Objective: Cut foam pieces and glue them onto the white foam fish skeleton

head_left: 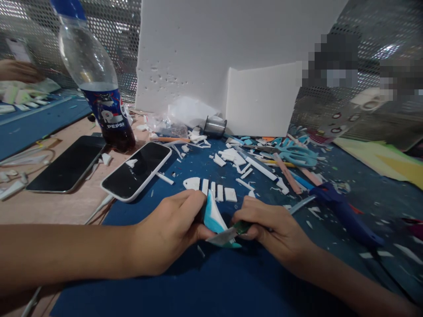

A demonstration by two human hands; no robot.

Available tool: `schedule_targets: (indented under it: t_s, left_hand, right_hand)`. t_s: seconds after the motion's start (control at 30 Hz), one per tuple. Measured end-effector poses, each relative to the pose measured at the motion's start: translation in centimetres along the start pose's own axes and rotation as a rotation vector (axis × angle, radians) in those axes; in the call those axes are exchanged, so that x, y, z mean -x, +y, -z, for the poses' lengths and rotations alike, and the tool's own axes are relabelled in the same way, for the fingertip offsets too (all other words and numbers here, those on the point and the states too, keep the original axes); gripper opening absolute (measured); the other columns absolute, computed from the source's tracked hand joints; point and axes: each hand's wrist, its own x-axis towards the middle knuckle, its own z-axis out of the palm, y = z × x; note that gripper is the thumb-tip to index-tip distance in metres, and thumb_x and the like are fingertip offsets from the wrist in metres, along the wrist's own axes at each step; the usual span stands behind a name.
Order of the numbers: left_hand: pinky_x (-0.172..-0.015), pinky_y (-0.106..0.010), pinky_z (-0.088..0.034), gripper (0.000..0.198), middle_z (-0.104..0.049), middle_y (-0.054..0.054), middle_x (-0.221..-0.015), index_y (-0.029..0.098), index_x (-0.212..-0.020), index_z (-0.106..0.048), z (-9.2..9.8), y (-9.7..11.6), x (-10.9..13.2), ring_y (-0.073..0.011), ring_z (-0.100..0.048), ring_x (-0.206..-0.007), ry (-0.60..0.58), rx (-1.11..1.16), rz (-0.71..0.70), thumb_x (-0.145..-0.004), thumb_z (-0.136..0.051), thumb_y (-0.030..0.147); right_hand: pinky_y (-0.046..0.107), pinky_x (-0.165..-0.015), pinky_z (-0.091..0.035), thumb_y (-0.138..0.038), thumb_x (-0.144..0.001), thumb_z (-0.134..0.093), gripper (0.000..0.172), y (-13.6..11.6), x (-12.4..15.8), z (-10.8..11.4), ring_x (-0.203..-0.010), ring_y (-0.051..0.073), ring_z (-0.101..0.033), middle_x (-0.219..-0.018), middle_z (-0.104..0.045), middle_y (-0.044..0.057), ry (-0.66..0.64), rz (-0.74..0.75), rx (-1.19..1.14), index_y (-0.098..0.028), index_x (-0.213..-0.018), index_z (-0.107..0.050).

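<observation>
Head view, and both bare hands meet at the near middle of the blue mat (pixel 214 293)! Left hand (pixel 172 233) has its fingers closed around a turquoise-and-white piece (pixel 214 215), thumb tucked low on the near side, the piece tilted with its pointed top up and its turquoise end down to the right. Across from it, the right hand (pixel 271 224) grips a green-handled knife (pixel 224 237), fingers wrapped on the handle, blade laid across the lower end of the piece, its tip reaching close to the left thumb: tight quarters there!

How does this piece handle? It looks like foam, so I'd call it very light, fairly stiff but easy to dent, and likely to snap at the thin tips. Best hold, in my judgement: the broad middle, pinched gently, fingertips kept behind the blade's edge. Slippery? Can't tell from here.

Just beyond the hands, a row of small white pieces (pixel 219 192) lies on the mat, the leftmost one rounded with a small hole. Far right, turquoise scissors (pixel 299 154) rest among white scraps, and nearer on that side lies a blue glue gun (pixel 346 215). Over left, a white-edged phone (pixel 139 174) lies face up.
</observation>
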Motion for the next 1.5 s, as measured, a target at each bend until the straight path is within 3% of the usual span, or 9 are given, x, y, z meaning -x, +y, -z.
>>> schedule_targets:
  t_s: [0.3, 0.73, 1.07, 1.3, 1.5]
  left_hand:
    - [-0.048, -0.019, -0.033, 0.012, -0.043, 0.002, -0.065, 0.019, -0.075, -0.034, 0.0, -0.05, 0.3, -0.0097, -0.039, -0.054, -0.033, 0.049, 0.047, -0.086, -0.038, 0.017]
    - [-0.043, -0.019, -0.026, 0.022, -0.034, 0.004, -0.062, 0.021, -0.069, -0.025, 0.08, 0.09, 0.07, -0.0089, -0.031, -0.051, -0.053, 0.065, 0.024, -0.079, -0.037, 0.006]
    - [-0.044, -0.019, -0.026, 0.02, -0.034, 0.004, -0.061, 0.021, -0.069, -0.025, 0.04, 0.18, -0.02, -0.0092, -0.032, -0.051, -0.07, 0.038, 0.037, -0.081, -0.037, 0.009]
    - [-0.048, -0.02, -0.033, 0.012, -0.039, 0.002, -0.066, 0.019, -0.076, -0.031, -0.08, -0.16, 0.48, -0.0102, -0.038, -0.054, -0.018, 0.039, -0.011, -0.083, -0.034, 0.01]
    - [-0.047, -0.019, -0.031, 0.013, -0.038, 0.003, -0.065, 0.019, -0.074, -0.032, -0.05, -0.2, 0.45, -0.0096, -0.035, -0.054, -0.022, 0.022, -0.027, -0.081, -0.036, 0.009]
  right_hand:
    - [0.023, -0.055, -0.029, -0.043, -0.092, -0.034, 0.035, 0.4, 0.15, 0.26, -0.058, 0.011, -0.039, -0.062, -0.048, -0.002, -0.016, 0.002, -0.043, -0.019, -0.08, -0.056]
    - [0.022, -0.054, -0.03, -0.042, -0.092, -0.035, 0.034, 0.19, -0.08, 0.07, -0.057, 0.011, -0.04, -0.061, -0.05, -0.001, -0.016, 0.028, -0.009, -0.018, -0.079, -0.057]
    - [0.023, -0.053, -0.033, -0.037, -0.093, -0.037, 0.03, -0.12, -0.05, -0.24, -0.055, 0.011, -0.042, -0.059, -0.048, -0.001, 0.022, 0.026, 0.028, -0.019, -0.081, -0.057]
    - [0.023, -0.054, -0.032, -0.039, -0.093, -0.033, 0.033, -0.05, 0.07, -0.11, -0.057, 0.011, -0.043, -0.063, -0.048, -0.001, -0.013, 0.006, -0.013, -0.019, -0.081, -0.056]
    - [0.024, -0.054, -0.032, -0.038, -0.094, -0.033, 0.032, 0.24, 0.3, -0.14, -0.057, 0.011, -0.043, -0.063, -0.049, -0.001, -0.03, -0.005, 0.0, -0.019, -0.082, -0.056]
